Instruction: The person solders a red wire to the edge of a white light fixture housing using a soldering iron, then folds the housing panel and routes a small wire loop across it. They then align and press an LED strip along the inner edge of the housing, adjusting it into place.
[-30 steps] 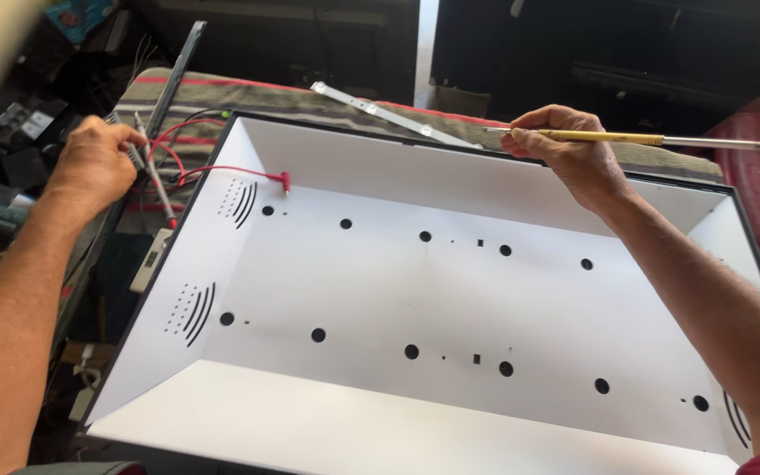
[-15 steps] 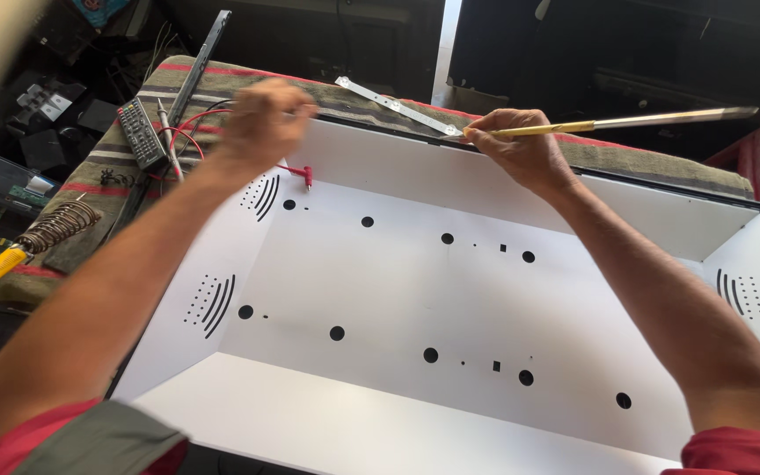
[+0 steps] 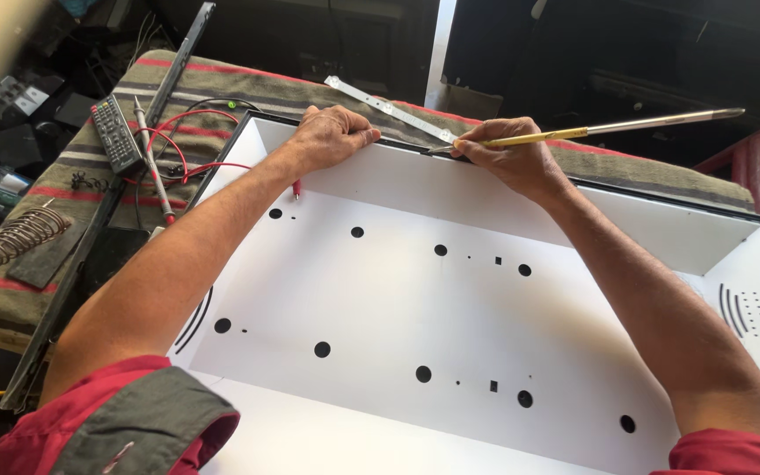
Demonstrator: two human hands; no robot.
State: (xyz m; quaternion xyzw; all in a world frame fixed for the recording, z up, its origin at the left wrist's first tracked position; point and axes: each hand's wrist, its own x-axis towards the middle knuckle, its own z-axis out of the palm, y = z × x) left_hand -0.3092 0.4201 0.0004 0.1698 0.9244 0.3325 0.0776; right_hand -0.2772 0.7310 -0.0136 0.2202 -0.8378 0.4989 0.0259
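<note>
Two hands up at the far edge of the white panel tray (image 3: 503, 290). My left hand (image 3: 332, 136) sits on the far rim, left of centre, fingers curled over the black edge, grip clenched on the rim itself. My right hand (image 3: 512, 158) is just to the right of it, also on the far rim, grip pinched round a long thin yellow-handled tool (image 3: 591, 132). Tool shaft runs out to the right and slightly far, well past my knuckles; its pointed near end sticks out left of my fingers and meets the rim, right beside the end of a pale metal strip (image 3: 389, 110). That strip lies diagonally on the striped blanket (image 3: 248, 88), running far-left from the tool tip, passing just beyond my left hand. Cannot tell if tip touches the strip or only the rim.

Tray is white inside, sloped walls, dark round holes scattered over the floor, curved slots at left and right ends. It lies between my forearms and fills the near part of the view.

Left of the tray on the blanket: remote control (image 3: 116, 134), a probe with red wires (image 3: 178, 149) looping toward the tray corner, a long dark bar (image 3: 90, 246) along the tray's left side. Coiled wire stand (image 3: 24, 236) at far left edge of the worktop.
</note>
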